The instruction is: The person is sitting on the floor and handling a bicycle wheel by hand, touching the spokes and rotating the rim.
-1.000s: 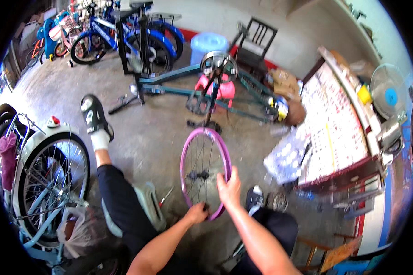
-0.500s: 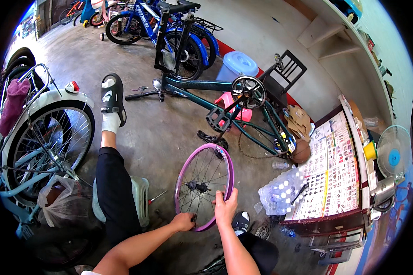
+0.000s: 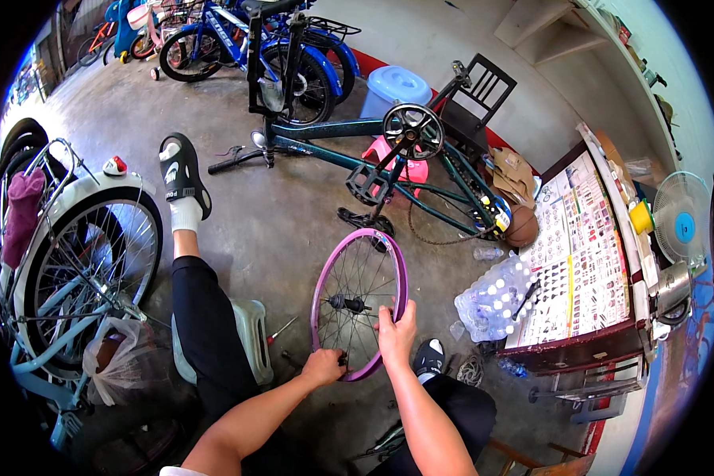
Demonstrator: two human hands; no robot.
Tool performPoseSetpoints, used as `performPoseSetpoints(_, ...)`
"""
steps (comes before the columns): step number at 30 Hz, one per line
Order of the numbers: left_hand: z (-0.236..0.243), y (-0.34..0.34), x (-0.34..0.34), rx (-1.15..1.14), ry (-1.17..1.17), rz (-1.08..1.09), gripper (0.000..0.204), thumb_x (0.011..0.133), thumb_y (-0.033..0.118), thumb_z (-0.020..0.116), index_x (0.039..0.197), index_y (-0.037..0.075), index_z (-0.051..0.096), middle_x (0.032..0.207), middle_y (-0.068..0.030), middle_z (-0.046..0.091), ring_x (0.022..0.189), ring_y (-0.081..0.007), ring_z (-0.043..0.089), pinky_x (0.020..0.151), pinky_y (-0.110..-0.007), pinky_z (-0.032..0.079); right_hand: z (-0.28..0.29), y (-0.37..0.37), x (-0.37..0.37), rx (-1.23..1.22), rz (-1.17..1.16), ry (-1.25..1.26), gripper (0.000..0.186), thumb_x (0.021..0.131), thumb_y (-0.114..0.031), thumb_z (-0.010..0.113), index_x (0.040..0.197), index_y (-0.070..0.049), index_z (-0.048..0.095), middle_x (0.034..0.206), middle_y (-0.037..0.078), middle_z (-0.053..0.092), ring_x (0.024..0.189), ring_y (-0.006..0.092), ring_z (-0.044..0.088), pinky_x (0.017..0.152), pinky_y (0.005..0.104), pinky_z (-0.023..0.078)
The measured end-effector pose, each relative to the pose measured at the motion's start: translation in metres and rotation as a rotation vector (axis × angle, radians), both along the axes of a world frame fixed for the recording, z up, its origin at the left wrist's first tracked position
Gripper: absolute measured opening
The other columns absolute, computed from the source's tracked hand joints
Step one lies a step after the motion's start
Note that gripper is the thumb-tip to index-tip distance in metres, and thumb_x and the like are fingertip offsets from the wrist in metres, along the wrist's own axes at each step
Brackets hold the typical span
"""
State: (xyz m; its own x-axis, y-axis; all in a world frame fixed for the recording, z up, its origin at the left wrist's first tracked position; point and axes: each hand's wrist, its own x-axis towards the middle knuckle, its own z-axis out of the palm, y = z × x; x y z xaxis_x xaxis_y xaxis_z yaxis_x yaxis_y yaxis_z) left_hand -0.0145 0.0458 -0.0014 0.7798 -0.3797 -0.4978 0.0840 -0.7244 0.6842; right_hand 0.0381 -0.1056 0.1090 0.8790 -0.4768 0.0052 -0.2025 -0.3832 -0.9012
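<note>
A bare bicycle wheel (image 3: 401, 278) with a purple-pink rim, thin spokes and a black hub stands tilted between my hands, without a tyre. My right hand (image 3: 397, 333) grips the rim at its lower right, thumb on the inner side. At the rim's lower edge my left hand (image 3: 325, 367) is closed, fingers bent inward among the spokes. A small dark piece shows at those fingertips; its kind is too small to make out. Beyond the wheel a dark green bicycle frame (image 3: 325, 155) lies on its side with crank and pedals, its chain hanging.
A screwdriver (image 3: 282, 330) lies on the floor beside a pale plastic container (image 3: 251, 337). To the left stands a light blue bicycle (image 3: 51, 293). Bottles in plastic wrap (image 3: 492, 297) sit by a poster-covered cabinet (image 3: 571, 262) on the right. A blue lidded bin (image 3: 397, 89) is at the back.
The whole view has shifted slightly. My hands keep their places on the wheel, and the right hand's fingers have moved a little at the rim.
</note>
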Motion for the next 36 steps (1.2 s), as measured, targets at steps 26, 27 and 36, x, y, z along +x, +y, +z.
performPoseSetpoints(26, -0.038, -0.001, 0.002, -0.351, 0.37, 0.042, 0.05, 0.089, 0.038, 0.07, 0.124, 0.003, 0.065, 0.113, -0.0268, 0.072, 0.107, -0.0433, 0.07, 0.092, -0.052, 0.055, 0.002, 0.01, 0.005, -0.12, 0.149, 0.001, 0.03, 0.096, -0.013, 0.069, 0.122, -0.001, 0.058, 0.087, 0.007, 0.066, 0.06, 0.0155, 0.066, 0.056, 0.0322, 0.052)
performPoseSetpoints(27, -0.047, 0.0, 0.001, -0.301, 0.272, 0.004, 0.054, 0.088, 0.043, 0.072, 0.122, 0.002, 0.065, 0.114, -0.0272, 0.072, 0.108, -0.0437, 0.069, 0.092, -0.052, 0.055, 0.005, 0.015, 0.004, -0.103, 0.119, 0.002, 0.024, 0.094, -0.017, 0.072, 0.103, -0.004, 0.055, 0.075, 0.013, 0.068, 0.063, 0.0254, 0.069, 0.063, 0.0419, 0.052)
performPoseSetpoints(36, -0.025, -0.003, 0.005, 0.017, 0.059, -0.071, 0.063, 0.085, 0.057, 0.077, 0.116, 0.004, 0.067, 0.11, -0.0238, 0.074, 0.108, -0.043, 0.069, 0.092, -0.052, 0.055, 0.006, 0.02, 0.004, -0.024, 0.11, -0.019, 0.028, 0.092, -0.016, 0.072, 0.109, -0.002, 0.054, 0.081, 0.014, 0.069, 0.065, 0.0257, 0.07, 0.063, 0.0418, 0.053)
